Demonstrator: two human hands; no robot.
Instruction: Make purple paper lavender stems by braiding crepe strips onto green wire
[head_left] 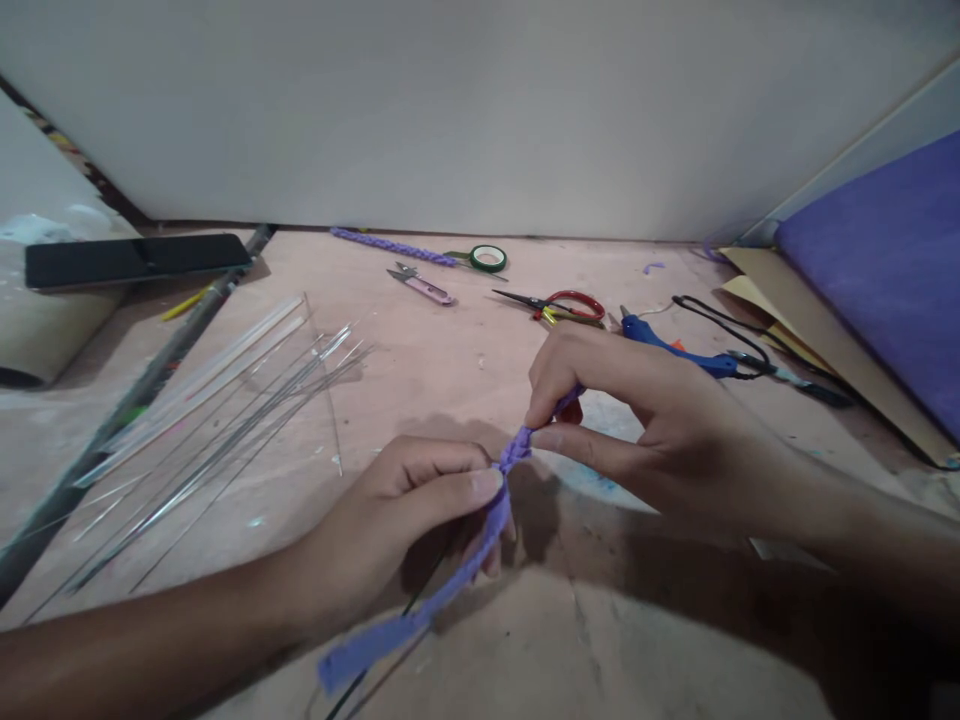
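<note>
while our left hand pinches the purple strip just below its twisted part, our right hand closes thumb and forefinger on the upper end, so both grips are clamped on the strip and keep it taut between them, low over the table. a thin dark wire seems to run along the strip under the left hand, which may be why the fingers press so tightly there; we cannot tell how far it goes inside the twist.

taking the strip as our landmark, the bundle of thin wires lies to its left within reach, and the red-handled scissors lie beyond it. the blue glue gun rests just behind the right hand. the small snips, the green tape roll and a finished purple twist lie farther back by the wall. purple sheet material leans at far right, a dark phone at far left. we can read no brand, label or writing anywhere.
</note>
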